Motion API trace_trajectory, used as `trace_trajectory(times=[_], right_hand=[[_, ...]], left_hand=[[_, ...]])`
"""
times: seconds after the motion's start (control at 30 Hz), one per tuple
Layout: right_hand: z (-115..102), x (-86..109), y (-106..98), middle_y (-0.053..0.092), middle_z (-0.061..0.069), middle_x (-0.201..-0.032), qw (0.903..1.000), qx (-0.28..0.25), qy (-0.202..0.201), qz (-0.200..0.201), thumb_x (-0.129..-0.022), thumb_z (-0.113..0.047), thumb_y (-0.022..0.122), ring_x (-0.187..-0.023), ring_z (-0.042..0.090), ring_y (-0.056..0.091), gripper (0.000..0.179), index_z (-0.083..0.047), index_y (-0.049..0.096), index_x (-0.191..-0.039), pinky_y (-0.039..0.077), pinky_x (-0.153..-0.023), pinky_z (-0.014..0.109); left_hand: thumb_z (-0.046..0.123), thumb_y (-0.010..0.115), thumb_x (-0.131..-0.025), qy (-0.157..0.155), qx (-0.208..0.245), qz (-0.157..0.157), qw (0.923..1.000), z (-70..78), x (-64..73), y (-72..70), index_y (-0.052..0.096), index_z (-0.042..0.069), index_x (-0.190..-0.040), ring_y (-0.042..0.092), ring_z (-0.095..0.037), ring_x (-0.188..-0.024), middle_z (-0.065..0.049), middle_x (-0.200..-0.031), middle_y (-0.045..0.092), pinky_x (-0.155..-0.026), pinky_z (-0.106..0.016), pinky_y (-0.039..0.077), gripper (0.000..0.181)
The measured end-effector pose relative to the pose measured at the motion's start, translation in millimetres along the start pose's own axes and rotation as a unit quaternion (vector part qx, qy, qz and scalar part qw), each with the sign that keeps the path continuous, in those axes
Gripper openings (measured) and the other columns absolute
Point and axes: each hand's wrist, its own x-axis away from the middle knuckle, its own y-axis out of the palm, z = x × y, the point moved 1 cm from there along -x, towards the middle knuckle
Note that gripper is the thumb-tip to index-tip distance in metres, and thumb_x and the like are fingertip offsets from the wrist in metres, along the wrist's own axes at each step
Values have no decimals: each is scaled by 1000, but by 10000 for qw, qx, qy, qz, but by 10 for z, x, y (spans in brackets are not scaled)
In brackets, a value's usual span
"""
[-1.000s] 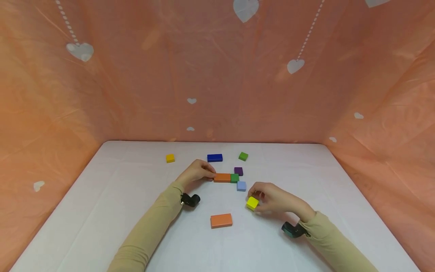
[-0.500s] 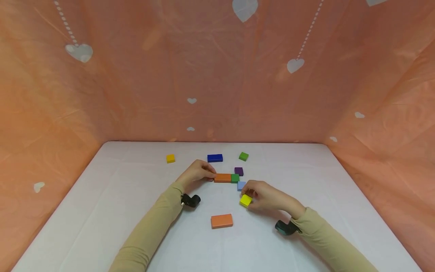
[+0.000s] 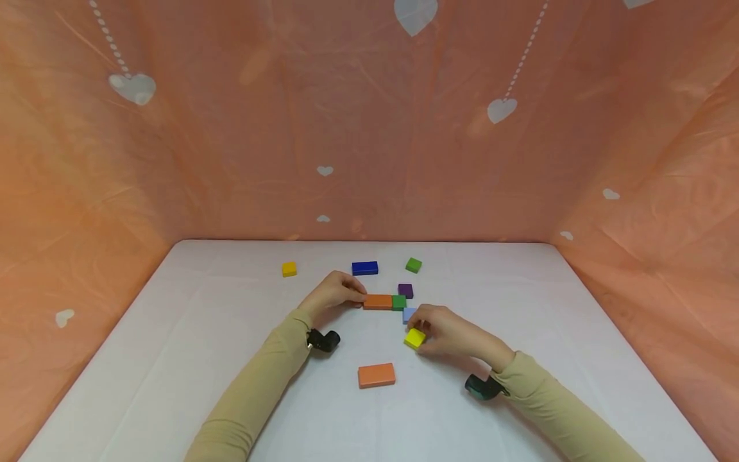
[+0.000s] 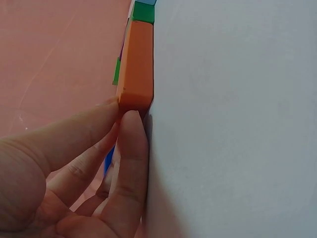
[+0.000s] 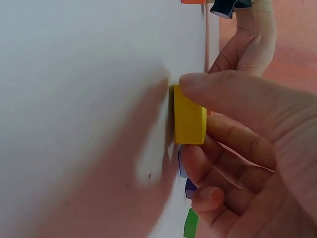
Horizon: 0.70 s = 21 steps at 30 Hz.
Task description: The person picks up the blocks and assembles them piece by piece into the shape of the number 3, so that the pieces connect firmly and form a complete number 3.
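A peach cloth [image 3: 369,128] with pale hearts hangs behind a white tabletop [image 3: 300,410]. The right hand [image 3: 453,330] pinches the yellow block [image 3: 414,339] between thumb and fingertips; this block sits at about five o'clock from the green block [image 3: 399,303], with the pale blue block [image 3: 408,315] near its twelve o'clock, partly behind the fingers. It looks rigid, light and hardly fragile, though its smooth faces might slide a little in dry fingers; opposite side faces, gripped above the base, seem the surest hold. The left hand [image 3: 330,295] has thumb and fingertips bunched against the nine o'clock end of the orange bar [image 3: 378,302]; whether they truly pinch it, I cannot tell. That bar, likely just as stiff and light, probably nudges easily.
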Motion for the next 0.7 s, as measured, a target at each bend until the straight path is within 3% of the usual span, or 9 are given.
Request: trace_trajectory(times=[0.27, 0.7], right_hand=[[-34, 24, 15, 58, -4, -94, 9998, 65, 181, 69, -77, -11, 79, -81, 15, 53, 34, -5, 67, -108, 51, -72, 23], [-29, 42, -14, 57, -3, -85, 9996, 22, 175, 241, -76, -14, 82, -79, 18, 53, 34, -6, 66, -104, 49, -66, 23]], left_hand=[[3, 68, -88, 145, -10, 6, 9999, -7, -4, -1, 69, -4, -95, 61, -17, -72, -9, -86, 67, -76, -28, 54, 11], [3, 68, -88, 69, 1, 40, 10000, 15, 16, 16, 69, -4, -96, 61, -18, -73, -10, -87, 67, -77, -29, 55, 11]])
